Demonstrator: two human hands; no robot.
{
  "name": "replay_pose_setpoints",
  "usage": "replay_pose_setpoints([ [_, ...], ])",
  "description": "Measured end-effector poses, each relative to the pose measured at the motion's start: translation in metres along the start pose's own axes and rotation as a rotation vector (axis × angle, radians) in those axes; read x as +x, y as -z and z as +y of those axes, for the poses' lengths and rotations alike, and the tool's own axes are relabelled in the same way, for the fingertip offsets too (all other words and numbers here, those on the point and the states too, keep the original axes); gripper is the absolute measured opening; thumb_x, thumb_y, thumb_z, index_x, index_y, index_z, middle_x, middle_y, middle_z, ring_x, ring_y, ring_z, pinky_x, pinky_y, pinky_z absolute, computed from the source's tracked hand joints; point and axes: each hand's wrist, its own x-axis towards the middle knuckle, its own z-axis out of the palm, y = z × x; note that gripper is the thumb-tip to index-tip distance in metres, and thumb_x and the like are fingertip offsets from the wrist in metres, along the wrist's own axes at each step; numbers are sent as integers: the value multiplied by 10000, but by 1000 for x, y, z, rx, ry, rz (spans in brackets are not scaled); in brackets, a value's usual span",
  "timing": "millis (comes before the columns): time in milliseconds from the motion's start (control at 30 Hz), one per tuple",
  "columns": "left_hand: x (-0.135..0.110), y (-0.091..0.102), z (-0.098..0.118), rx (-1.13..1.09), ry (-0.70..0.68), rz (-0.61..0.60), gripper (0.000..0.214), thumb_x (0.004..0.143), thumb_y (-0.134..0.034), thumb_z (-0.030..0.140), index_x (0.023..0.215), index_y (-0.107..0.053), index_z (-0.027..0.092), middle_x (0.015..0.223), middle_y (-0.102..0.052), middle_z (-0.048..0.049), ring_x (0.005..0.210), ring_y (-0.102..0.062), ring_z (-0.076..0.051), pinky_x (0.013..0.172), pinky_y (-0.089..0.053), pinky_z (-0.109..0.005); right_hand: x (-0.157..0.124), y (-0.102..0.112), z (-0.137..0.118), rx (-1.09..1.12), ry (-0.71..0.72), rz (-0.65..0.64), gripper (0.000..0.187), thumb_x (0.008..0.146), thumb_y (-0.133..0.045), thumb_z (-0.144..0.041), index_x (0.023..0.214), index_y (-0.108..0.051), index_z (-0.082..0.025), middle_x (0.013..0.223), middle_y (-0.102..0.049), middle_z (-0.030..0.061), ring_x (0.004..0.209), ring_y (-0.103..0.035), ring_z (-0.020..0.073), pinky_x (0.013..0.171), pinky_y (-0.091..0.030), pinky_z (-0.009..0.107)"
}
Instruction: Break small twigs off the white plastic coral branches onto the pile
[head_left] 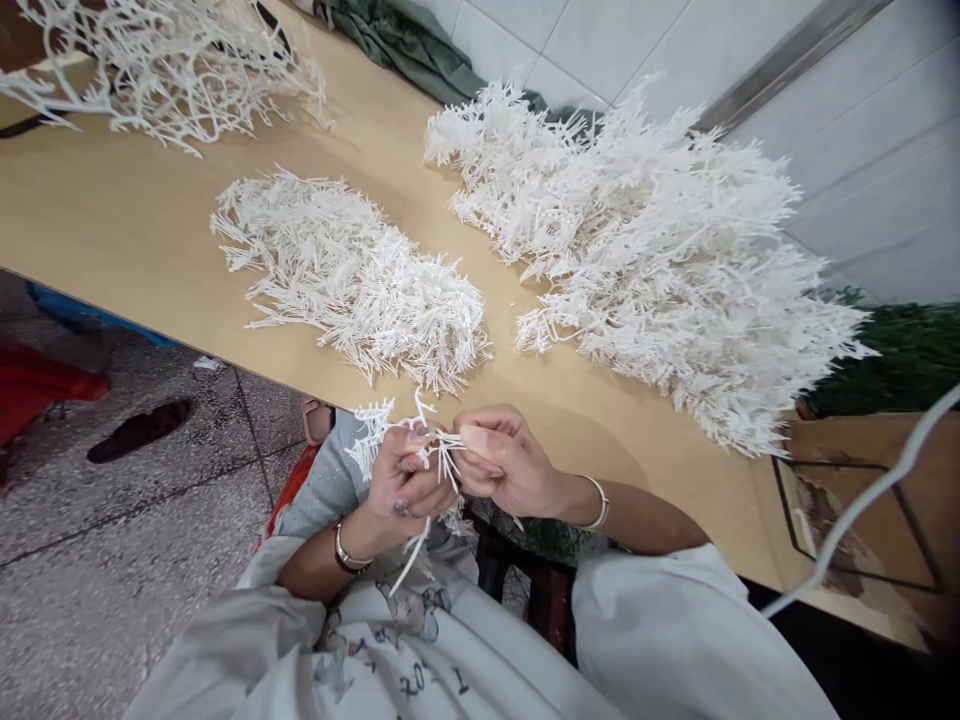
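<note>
Just off the table's front edge, my left hand (409, 475) is closed around a white branched plastic stem (446, 462), whose thin sprigs poke out above and below the fingers. Close beside it, my right hand (510, 465) pinches the ends of several thin white prongs between thumb and forefinger. The two hands almost touch. Feathery white sprigs (369, 438) stick out to the left of my left hand. Beyond the hands, a heap of small white sprigs (360, 270) lies on the tan table (360, 120). What my palms cover is hidden.
A larger pile of white branched sprigs (660, 260) spreads at the right, against the tiled wall (585, 40). Tangled white stems (195, 70) lie at the far left. A pale cable (877, 500) crosses at right, near a cardboard box (900, 470) and green foliage (900, 350).
</note>
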Motion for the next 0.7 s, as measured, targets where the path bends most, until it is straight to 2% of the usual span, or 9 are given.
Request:
replay_pose_setpoints([
  [100, 1, -2, 3, -96, -105, -112, 609, 668, -603, 432, 393, -115, 191, 201, -54, 94, 180, -34, -31, 234, -95, -187, -3, 3, -7, -179, 203, -36, 426, 879, -523, -322, 523, -338, -179, 473, -286, -74, 379, -245, 36, 378, -206, 196],
  [200, 1, -3, 5, 7, -178, -155, 585, 686, -587, 411, 366, -155, 182, 207, -120, 71, 200, -101, -39, 275, -136, -193, -1, 6, -17, -474, 340, -54, 420, 911, -458, -320, 530, -337, -189, 492, -322, -50, 421, -290, 61, 417, -238, 222],
  [300, -1, -4, 6, 139, -229, -152, 577, 721, -575, 432, 378, -185, 179, 241, -147, 65, 234, -135, -46, 315, -143, -206, 9, 11, -26, -876, 400, -2, 377, 930, -414, -290, 575, -341, -188, 519, -294, -55, 447, -278, 62, 446, -225, 221],
  [400, -3, -2, 8, 235, -301, -119, 558, 738, -586, 438, 395, -230, 176, 270, -196, 61, 246, -172, -48, 332, -130, -223, 21, 22, -31, -1307, 473, 112, 315, 929, -424, -230, 622, -379, -177, 563, -326, -46, 493, -311, 65, 500, -238, 226],
  [500, -2, -1, 8, 302, -343, -71, 537, 744, -607, 440, 404, -292, 170, 286, -244, 52, 255, -216, -49, 341, -128, -234, 31, 35, -33, -1586, 447, 218, 321, 942, -421, -260, 635, -422, -167, 593, -388, -27, 536, -361, 80, 544, -252, 238],
  [700, 0, 0, 7, 327, -362, 27, 499, 736, -620, 456, 421, -353, 175, 282, -260, 51, 266, -205, -49, 350, -140, -235, 34, 49, -34, -1908, 353, 312, 464, 948, -405, -386, 546, -437, -157, 545, -390, -7, 529, -354, 102, 544, -208, 265],
])
